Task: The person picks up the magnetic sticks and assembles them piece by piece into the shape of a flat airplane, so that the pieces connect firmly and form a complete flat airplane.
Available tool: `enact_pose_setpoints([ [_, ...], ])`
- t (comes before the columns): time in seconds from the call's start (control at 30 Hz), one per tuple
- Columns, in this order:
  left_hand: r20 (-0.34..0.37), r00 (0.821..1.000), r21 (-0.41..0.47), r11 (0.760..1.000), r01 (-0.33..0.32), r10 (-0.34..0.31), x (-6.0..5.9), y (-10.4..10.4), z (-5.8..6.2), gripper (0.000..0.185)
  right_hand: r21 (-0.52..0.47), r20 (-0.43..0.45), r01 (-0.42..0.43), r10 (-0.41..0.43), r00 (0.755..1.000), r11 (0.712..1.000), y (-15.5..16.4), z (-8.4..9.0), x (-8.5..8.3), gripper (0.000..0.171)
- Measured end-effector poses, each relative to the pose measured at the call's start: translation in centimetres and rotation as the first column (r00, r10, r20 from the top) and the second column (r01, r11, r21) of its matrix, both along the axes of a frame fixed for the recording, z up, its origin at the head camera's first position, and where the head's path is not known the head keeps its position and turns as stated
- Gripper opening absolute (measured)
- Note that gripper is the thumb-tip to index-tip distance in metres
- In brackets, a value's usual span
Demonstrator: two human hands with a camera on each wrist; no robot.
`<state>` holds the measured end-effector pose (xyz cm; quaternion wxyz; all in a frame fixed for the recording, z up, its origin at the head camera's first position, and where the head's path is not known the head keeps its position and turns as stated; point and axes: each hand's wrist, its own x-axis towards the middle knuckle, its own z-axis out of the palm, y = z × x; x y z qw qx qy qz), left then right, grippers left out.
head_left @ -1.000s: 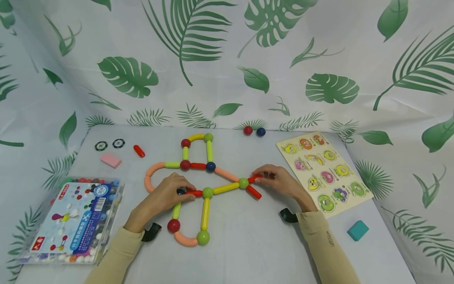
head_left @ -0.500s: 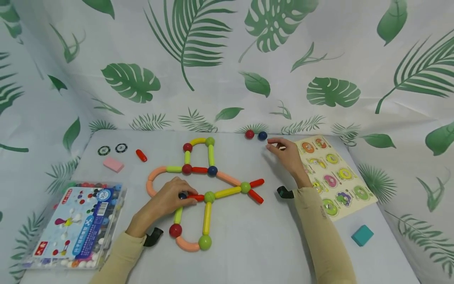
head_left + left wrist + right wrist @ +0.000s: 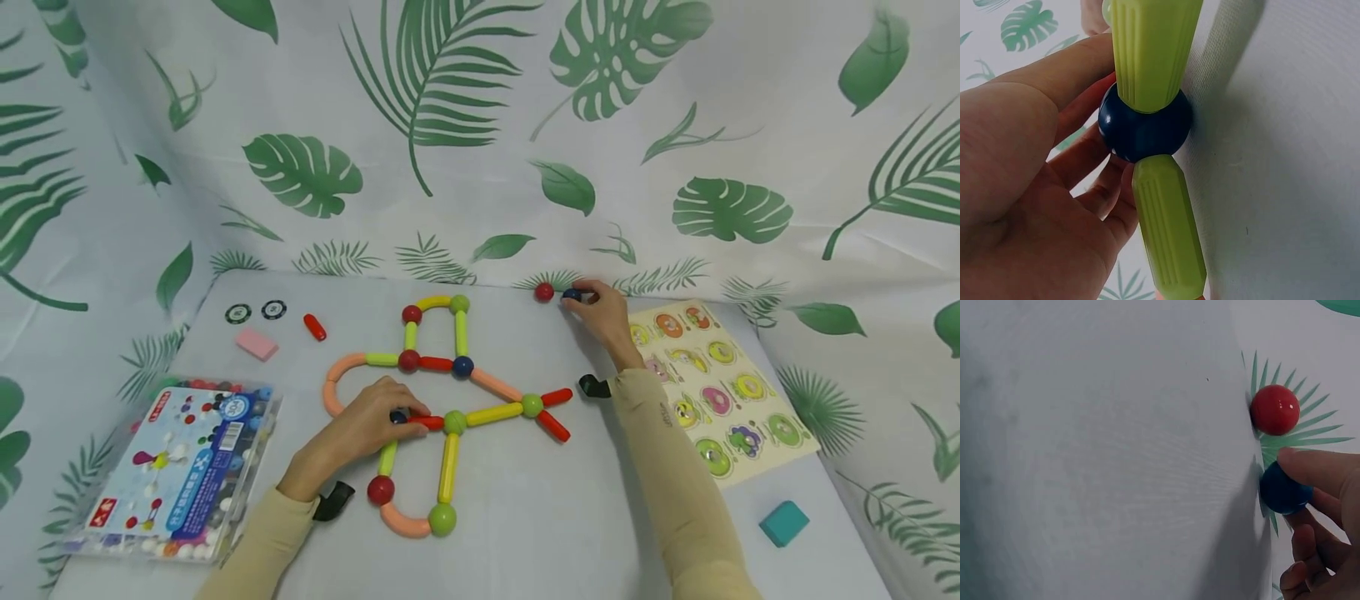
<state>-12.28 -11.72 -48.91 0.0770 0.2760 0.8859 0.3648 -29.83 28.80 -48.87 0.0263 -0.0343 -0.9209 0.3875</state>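
A flat butterfly-like figure of magnetic rods and balls lies on the table, with a yellow rod (image 3: pixel 493 413) running to a light green ball (image 3: pixel 532 406) and two short red rods at its right end. My left hand (image 3: pixel 371 421) pinches a short red rod (image 3: pixel 429 422) in the figure beside a navy ball (image 3: pixel 1144 128). Light green rods (image 3: pixel 1169 231) join that ball in the left wrist view. At the table's far edge my right hand (image 3: pixel 606 317) pinches a loose navy ball (image 3: pixel 1285 489) between thumb and fingers. A red ball (image 3: pixel 1275 410) sits just beside it.
At left stands a clear case (image 3: pixel 255 454) of coloured beads. Behind it lie a pink block (image 3: pixel 257 343), two round chips (image 3: pixel 238 314) and a loose red rod (image 3: pixel 315 327). A fruit picture board (image 3: pixel 738 417) and a teal block (image 3: pixel 784 523) lie at right.
My right hand has let go of the red rod at the figure's right end, moved to the far edge and taken hold of the navy ball. The left hand keeps its grip.
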Motion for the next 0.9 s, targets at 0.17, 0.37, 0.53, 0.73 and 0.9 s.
enact_pose_setpoints([
  [0.17,0.011,1.000,-0.011,1.000,0.011,-0.011,0.1,0.4,0.1,0.022,0.010,-0.006,0.007,-0.007,1.000,1.000,0.7,-0.1,0.8,0.044],
  [0.37,0.031,1.000,-0.020,1.000,0.000,0.000,0.1,0.3,0.3,0.023,0.048,-0.053,0.001,0.002,0.999,0.999,1.5,1.0,2.9,0.043],
  [0.53,0.029,1.000,-0.017,1.000,-0.004,0.005,0.0,0.1,0.3,0.024,0.031,-0.056,-0.009,0.011,0.998,0.999,2.6,2.0,6.2,0.046],
  [0.73,0.045,0.999,-0.017,1.000,-0.010,0.011,0.1,0.2,0.2,0.024,0.030,-0.031,-0.064,0.065,0.997,0.998,4.0,1.4,11.0,0.045],
  [0.9,0.048,0.999,-0.025,0.999,-0.020,0.022,0.1,0.3,0.2,0.024,0.032,-0.004,-0.148,0.148,0.989,0.989,4.3,0.4,13.6,0.042],
])
